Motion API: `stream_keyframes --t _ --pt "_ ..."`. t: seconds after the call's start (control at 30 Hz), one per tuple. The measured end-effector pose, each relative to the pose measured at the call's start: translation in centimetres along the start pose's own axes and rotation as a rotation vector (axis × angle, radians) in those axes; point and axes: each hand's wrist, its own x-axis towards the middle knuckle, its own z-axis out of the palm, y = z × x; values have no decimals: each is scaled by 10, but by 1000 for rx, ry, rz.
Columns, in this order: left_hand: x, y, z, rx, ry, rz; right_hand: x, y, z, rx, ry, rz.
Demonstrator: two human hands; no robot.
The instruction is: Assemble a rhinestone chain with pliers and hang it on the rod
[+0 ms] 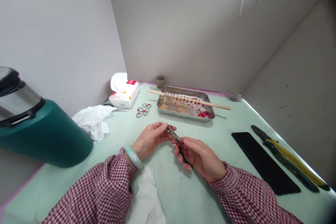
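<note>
My right hand [201,155] is closed round the black handles of small pliers [178,143] with a red joint. Their metal jaws point up and left to the fingertips of my left hand [152,137]. That hand is pinched at the jaw tips on something too small to make out. It wears a pale green bangle [133,156] at the wrist. Both sleeves are red-and-white check. Both hands hover just above the pale green table [225,126], near its middle.
A metal tray [185,105] of gold and red beads lies behind, a wooden stick [189,99] across it. Linked rings [143,109], a tissue pack [124,92], white cloths [91,119], a small cup [160,80], a green flask [39,129], a black pad [264,161], yellow-handled pliers [288,159].
</note>
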Motion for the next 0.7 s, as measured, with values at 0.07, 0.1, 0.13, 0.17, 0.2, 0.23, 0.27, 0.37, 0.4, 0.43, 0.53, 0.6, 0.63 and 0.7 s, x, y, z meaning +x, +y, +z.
stream_keyframes --t 0.07,0.1,0.13,0.17,0.2,0.23,0.27,0.37,0.4,0.43,0.53,0.6,0.63,0.7 --pt "1 0 0 -9 7 2 0 0 -1 6 1 4" --pt "1 0 0 -13 10 4 -1 0 -1 9 3 5" --pt "1 0 0 -17 11 5 -1 0 -1 11 6 5" --pt "1 0 1 -19 11 6 -1 1 -2 11 10 3" --pt "1 0 1 -21 11 4 -1 1 -2 9 14 -2" --pt "1 0 2 -24 11 1 0 2 -2 3 18 -11" --pt "0 0 2 -28 11 -3 0 3 -2 -9 22 -25" --pt "0 0 3 -33 26 -10 1 7 -1 -111 41 -78" --pt "0 0 3 -27 33 -3 1 8 -1 -167 53 -97" --pt "-1 0 4 -13 38 6 1 9 -1 -220 64 -118" --pt "-1 0 5 70 46 48 1 9 0 -343 69 -174" --pt "-2 1 5 151 41 79 0 9 -2 -437 57 -220" --pt "-2 2 6 192 36 96 0 8 -3 -505 56 -247" --pt "-4 4 7 268 24 125 0 7 -6 -667 70 -322"
